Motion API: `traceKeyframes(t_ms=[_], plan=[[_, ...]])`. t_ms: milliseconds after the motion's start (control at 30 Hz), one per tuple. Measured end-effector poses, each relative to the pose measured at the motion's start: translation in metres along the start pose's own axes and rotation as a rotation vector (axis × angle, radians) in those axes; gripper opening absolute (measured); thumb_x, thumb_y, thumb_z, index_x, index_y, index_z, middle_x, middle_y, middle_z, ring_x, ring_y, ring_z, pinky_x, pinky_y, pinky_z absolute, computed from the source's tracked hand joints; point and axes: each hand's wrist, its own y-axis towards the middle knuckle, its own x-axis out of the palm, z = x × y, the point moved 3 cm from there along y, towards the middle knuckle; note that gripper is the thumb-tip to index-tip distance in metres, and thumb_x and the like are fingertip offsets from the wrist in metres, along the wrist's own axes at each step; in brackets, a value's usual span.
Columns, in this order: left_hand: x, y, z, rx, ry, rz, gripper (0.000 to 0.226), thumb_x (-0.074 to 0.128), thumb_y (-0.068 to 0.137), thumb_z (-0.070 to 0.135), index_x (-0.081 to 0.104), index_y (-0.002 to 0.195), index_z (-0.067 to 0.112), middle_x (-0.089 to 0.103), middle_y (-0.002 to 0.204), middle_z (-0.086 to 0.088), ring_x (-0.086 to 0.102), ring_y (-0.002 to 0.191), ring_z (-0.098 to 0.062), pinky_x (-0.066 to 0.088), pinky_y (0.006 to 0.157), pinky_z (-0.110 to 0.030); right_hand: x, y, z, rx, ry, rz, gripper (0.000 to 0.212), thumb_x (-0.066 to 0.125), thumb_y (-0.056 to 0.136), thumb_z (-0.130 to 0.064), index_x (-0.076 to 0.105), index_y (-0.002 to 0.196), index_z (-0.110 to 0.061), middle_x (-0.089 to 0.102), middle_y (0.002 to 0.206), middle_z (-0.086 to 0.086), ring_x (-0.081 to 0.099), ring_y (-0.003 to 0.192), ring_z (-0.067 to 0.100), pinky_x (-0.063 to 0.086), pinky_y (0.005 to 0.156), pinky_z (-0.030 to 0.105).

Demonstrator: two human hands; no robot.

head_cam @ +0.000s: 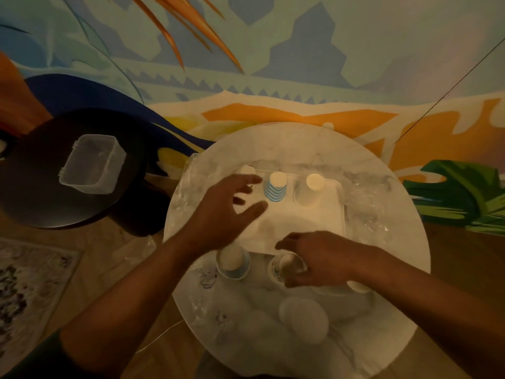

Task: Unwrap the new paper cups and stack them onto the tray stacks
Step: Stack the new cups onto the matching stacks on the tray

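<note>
A round white marble-look table [382, 255] stands against a wall painted with a bright mural [273, 50]; the floor is wood. On the table a white tray [308, 220] carries upturned paper cup stacks, one blue-striped [276, 187], one plain [311, 188]. The left hand [218, 214] hovers over the tray, fingers spread. The right hand [319, 258] grips a cup [287, 266] beside the tray's near edge. Left, a black side table [35, 187] holds a clear plastic box [91, 162]

The left hand [222, 212] hides most of the leftmost cup stack [247, 169] on the tray [314, 222], at centre frame. Lower centre, the right hand [319, 258] covers part of a cup [284, 266], and clear wrap [366, 203] at centre right is too blurred to make out.
</note>
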Motion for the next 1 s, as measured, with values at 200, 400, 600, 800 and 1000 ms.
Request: traceKeyframes(t_ms=[200, 400, 600, 800, 1000], plan=[[0.031, -0.064, 0.024, 0.028, -0.067, -0.01, 0.043, 0.071, 0.092, 0.021, 0.058, 0.132, 0.031, 0.058, 0.122, 0.021, 0.06, 0.111, 0.0, 0.053, 0.086, -0.015, 0.027, -0.003, 0.001, 0.044, -0.09, -0.047, 0.074, 0.068, 0.092, -0.036, 0.03, 0.155, -0.023, 0.043, 0.151, 0.001, 0.056, 0.124, 0.027, 0.049, 0.098, 0.04], [0.07, -0.106, 0.006, -0.092, -0.128, -0.047, 0.058, 0.073, 0.092, 0.026, 0.049, 0.144, 0.027, 0.054, 0.137, 0.018, 0.056, 0.118, 0.006, 0.051, 0.095, -0.016, 0.018, -0.02, 0.002, 0.04, -0.03, 0.068, 0.067, 0.065, 0.091, -0.034, 0.035, 0.151, -0.025, 0.048, 0.144, -0.002, 0.059, 0.119, 0.024, 0.05, 0.095, 0.04], [0.123, -0.116, -0.024, -0.274, -0.129, -0.149, 0.088, 0.079, 0.086, 0.027, 0.025, 0.156, 0.024, 0.041, 0.144, 0.017, 0.046, 0.128, 0.0, 0.045, 0.108, -0.024, -0.013, -0.054, 0.004, 0.027, 0.093, 0.219, 0.069, 0.065, 0.092, -0.039, 0.033, 0.152, -0.029, 0.048, 0.144, -0.007, 0.052, 0.126, 0.015, 0.041, 0.097, 0.022], [0.168, -0.083, -0.052, -0.298, -0.061, -0.141, 0.106, 0.087, 0.069, 0.043, 0.027, 0.155, 0.027, 0.041, 0.152, 0.006, 0.044, 0.135, -0.008, 0.04, 0.113, -0.031, -0.041, -0.082, 0.015, 0.114, 0.131, 0.375, 0.069, 0.068, 0.092, -0.04, 0.034, 0.152, -0.033, 0.046, 0.15, -0.01, 0.049, 0.132, 0.013, 0.044, 0.1, 0.025], [0.18, -0.07, -0.053, -0.271, -0.027, -0.099, 0.077, 0.085, 0.078, 0.03, 0.047, 0.144, 0.017, 0.054, 0.143, 0.0, 0.05, 0.132, -0.014, 0.031, 0.104, -0.016, -0.035, -0.09, 0.029, 0.17, 0.184, 0.405, 0.07, 0.07, 0.091, -0.039, 0.034, 0.151, -0.035, 0.046, 0.151, -0.011, 0.049, 0.13, 0.013, 0.047, 0.102, 0.03]])
